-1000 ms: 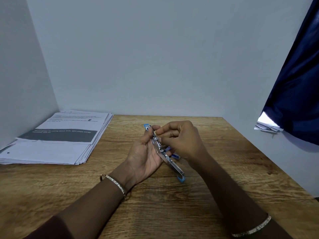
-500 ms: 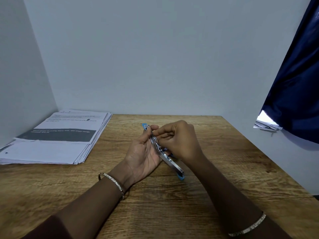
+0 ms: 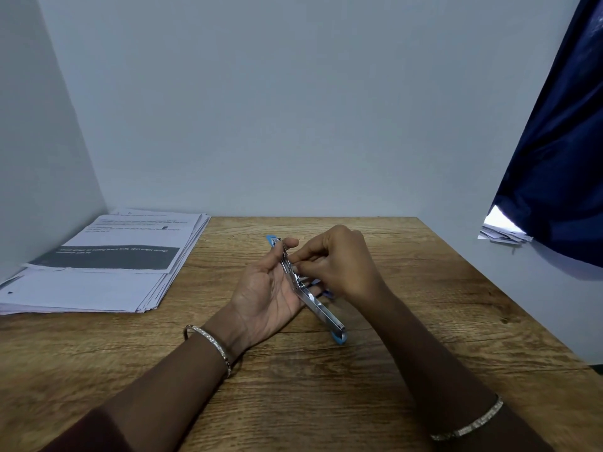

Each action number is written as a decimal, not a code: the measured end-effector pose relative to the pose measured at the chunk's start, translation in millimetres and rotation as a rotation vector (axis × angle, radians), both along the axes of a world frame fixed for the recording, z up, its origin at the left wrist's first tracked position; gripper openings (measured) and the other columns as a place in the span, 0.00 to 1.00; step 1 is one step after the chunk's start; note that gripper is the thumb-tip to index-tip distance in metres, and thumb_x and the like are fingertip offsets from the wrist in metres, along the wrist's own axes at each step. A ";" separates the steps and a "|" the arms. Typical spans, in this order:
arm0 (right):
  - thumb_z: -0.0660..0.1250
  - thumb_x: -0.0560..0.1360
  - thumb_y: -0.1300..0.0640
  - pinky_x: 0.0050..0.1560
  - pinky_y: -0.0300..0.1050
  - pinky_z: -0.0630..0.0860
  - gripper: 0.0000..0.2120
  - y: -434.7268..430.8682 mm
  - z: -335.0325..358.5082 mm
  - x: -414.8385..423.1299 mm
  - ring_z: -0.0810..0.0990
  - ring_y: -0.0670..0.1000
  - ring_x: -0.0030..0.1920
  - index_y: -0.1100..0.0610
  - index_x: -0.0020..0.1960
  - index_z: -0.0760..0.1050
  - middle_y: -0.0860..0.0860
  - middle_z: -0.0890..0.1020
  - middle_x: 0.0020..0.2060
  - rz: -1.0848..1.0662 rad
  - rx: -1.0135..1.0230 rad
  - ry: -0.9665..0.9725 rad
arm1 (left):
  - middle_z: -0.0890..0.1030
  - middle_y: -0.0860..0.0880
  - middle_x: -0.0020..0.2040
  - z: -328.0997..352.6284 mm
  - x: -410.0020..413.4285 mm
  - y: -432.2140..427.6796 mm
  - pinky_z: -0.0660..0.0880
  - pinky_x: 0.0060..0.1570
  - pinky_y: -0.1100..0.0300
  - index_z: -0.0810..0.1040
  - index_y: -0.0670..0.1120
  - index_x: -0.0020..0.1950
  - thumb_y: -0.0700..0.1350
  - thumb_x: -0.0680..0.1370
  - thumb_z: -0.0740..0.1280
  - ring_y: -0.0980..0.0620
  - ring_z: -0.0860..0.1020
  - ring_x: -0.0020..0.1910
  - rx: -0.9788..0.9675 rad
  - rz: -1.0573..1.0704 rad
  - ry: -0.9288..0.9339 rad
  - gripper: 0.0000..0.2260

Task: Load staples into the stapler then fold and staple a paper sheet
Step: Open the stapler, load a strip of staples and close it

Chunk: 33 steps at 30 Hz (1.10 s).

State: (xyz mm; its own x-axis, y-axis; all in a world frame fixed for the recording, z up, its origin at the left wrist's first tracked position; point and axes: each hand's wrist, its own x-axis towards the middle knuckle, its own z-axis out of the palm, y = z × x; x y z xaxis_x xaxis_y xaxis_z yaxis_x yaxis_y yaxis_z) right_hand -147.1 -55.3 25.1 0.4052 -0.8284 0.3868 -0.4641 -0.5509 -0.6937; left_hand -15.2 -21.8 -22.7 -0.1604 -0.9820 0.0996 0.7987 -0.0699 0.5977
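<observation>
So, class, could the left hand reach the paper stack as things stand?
Probably, for reach: only bare table lies between the left hand and the paper stack. But that hand holds the stapler.

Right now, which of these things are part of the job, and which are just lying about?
In the job: stapler, held in the left hand, right hand pinching at it; paper stack.
Lying about: curtain; papers beneath it.
</observation>
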 end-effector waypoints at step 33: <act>0.80 0.64 0.65 0.45 0.49 0.85 0.06 -13.0 5.4 -15.8 0.88 0.54 0.41 0.58 0.40 0.87 0.53 0.89 0.39 0.107 0.217 -0.029 | 0.69 0.35 0.75 -6.8 0.8 -3.9 0.65 0.71 0.33 0.65 0.40 0.78 0.53 0.84 0.54 0.34 0.68 0.75 0.134 -0.161 -0.054 0.25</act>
State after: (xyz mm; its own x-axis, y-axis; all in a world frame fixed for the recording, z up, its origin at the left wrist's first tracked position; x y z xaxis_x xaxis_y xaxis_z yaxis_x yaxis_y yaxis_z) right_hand -162.8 -68.3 30.5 0.4866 -0.8463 0.2169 -0.3891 -0.4322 -0.8135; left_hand -14.4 -25.7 -29.4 -0.3177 -0.9472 -0.0428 0.7378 -0.2753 0.6164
